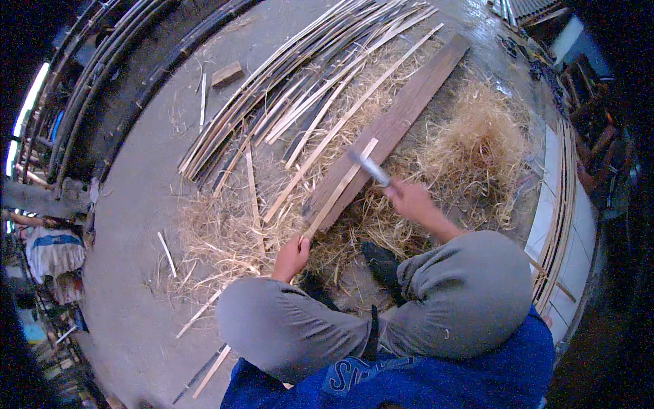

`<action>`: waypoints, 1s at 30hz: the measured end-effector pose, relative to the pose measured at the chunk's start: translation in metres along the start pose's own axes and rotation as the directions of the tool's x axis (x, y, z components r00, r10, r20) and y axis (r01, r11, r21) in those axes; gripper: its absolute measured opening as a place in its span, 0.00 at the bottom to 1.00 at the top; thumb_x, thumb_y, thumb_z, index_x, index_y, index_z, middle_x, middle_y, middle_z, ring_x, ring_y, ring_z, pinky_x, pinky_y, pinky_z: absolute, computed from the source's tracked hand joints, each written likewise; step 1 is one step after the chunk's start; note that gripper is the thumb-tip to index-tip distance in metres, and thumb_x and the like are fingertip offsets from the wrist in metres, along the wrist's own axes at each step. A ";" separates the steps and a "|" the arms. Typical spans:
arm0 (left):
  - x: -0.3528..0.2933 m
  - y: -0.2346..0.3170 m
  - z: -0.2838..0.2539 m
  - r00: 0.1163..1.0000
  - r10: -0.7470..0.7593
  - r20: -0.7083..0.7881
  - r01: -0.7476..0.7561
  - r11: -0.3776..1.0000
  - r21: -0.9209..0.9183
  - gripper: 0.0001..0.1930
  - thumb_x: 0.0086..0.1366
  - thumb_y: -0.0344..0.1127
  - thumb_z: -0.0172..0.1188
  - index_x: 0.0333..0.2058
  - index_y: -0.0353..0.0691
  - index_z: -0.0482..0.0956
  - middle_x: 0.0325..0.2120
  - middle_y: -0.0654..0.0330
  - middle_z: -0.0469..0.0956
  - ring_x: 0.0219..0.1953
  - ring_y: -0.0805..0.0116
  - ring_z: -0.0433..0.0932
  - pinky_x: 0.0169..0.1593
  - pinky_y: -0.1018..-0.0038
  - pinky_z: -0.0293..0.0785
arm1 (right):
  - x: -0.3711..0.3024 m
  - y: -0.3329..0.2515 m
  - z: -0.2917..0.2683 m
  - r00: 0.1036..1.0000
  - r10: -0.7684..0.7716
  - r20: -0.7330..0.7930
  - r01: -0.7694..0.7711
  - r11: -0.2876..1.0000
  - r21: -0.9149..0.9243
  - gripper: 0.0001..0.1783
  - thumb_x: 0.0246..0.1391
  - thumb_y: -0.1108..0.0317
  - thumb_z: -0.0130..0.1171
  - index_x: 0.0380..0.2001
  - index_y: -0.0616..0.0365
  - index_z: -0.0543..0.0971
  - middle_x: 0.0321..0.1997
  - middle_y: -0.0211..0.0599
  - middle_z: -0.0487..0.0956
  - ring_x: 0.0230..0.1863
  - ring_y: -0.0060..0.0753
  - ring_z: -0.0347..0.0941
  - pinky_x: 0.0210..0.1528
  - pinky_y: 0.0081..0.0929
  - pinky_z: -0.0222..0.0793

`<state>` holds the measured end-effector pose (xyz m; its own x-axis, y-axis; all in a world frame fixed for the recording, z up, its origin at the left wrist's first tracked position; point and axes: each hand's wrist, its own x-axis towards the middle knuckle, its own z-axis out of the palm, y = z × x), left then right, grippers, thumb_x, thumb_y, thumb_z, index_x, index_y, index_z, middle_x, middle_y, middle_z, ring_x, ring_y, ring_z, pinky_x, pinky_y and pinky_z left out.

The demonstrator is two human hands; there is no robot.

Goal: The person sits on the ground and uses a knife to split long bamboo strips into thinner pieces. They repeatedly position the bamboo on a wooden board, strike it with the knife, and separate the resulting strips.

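My left hand (293,258) is closed round the near end of a pale bamboo strip (337,195). The strip lies lengthwise along a long brown wooden plank (409,109) on the floor. In my right hand (412,200) is a short tool (371,169) with a silvery, motion-blurred length and a darker far end. Its kind is hard to make out. The tool crosses over the strip near the strip's far end; whether it touches cannot be told from here. My knees are bent on both sides of the plank's near end.
Bundled bamboo strips (272,88) lie far left of the plank. A heap of curly shavings (480,133) sits to its right, with more shavings (225,228) at left. A small wood block (227,73), long strips (560,204) at right, and dark poles (157,75) at far left.
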<state>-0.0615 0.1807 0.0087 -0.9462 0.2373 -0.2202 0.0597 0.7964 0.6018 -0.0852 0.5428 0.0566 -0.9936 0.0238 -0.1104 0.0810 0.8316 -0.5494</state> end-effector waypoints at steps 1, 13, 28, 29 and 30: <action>0.007 0.004 0.003 0.998 0.054 -0.043 -0.054 0.999 -0.005 0.17 0.66 0.48 0.48 0.36 0.38 0.73 0.25 0.42 0.77 0.30 0.39 0.75 0.34 0.51 0.69 | -0.018 -0.015 0.018 0.994 -0.107 0.018 0.107 0.994 -0.009 0.20 0.60 0.49 0.46 0.46 0.51 0.72 0.32 0.53 0.78 0.35 0.58 0.75 0.36 0.49 0.71; -0.011 0.014 -0.023 0.985 0.121 -0.122 -0.105 0.986 0.130 0.18 0.64 0.49 0.52 0.27 0.39 0.70 0.20 0.46 0.74 0.24 0.42 0.74 0.27 0.52 0.68 | -0.005 0.039 0.016 0.982 -0.185 -0.026 0.180 0.977 -0.117 0.28 0.57 0.44 0.47 0.52 0.52 0.72 0.42 0.50 0.78 0.42 0.56 0.75 0.43 0.47 0.71; 0.018 -0.003 -0.008 0.972 0.020 0.235 0.030 0.977 -0.210 0.23 0.69 0.50 0.42 0.28 0.36 0.76 0.19 0.52 0.76 0.25 0.55 0.76 0.32 0.59 0.70 | -0.053 -0.032 0.022 0.932 -0.331 0.144 0.334 0.943 0.007 0.23 0.58 0.49 0.50 0.49 0.52 0.74 0.35 0.52 0.78 0.38 0.54 0.76 0.40 0.46 0.72; 0.014 -0.027 -0.002 0.974 -0.012 0.228 0.084 0.948 -0.308 0.26 0.70 0.52 0.41 0.25 0.35 0.76 0.16 0.59 0.74 0.20 0.67 0.72 0.27 0.68 0.68 | -0.053 -0.045 0.025 0.876 -0.419 0.237 0.433 0.901 -0.005 0.23 0.57 0.48 0.51 0.49 0.51 0.73 0.34 0.53 0.78 0.38 0.52 0.76 0.40 0.44 0.72; 0.021 -0.020 0.002 0.953 -0.030 0.302 0.147 0.917 -0.372 0.27 0.70 0.53 0.41 0.25 0.36 0.76 0.15 0.61 0.72 0.19 0.69 0.70 0.25 0.70 0.66 | -0.046 -0.032 0.022 0.930 -0.308 0.199 0.321 0.947 -0.033 0.23 0.57 0.48 0.50 0.49 0.51 0.73 0.34 0.53 0.78 0.37 0.52 0.76 0.40 0.44 0.72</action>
<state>-0.0818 0.1706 -0.0095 -0.8073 0.3699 -0.4598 -0.2028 0.5579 0.8048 -0.0404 0.5030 0.0615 -0.9336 -0.3446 -0.0982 -0.2446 0.8132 -0.5281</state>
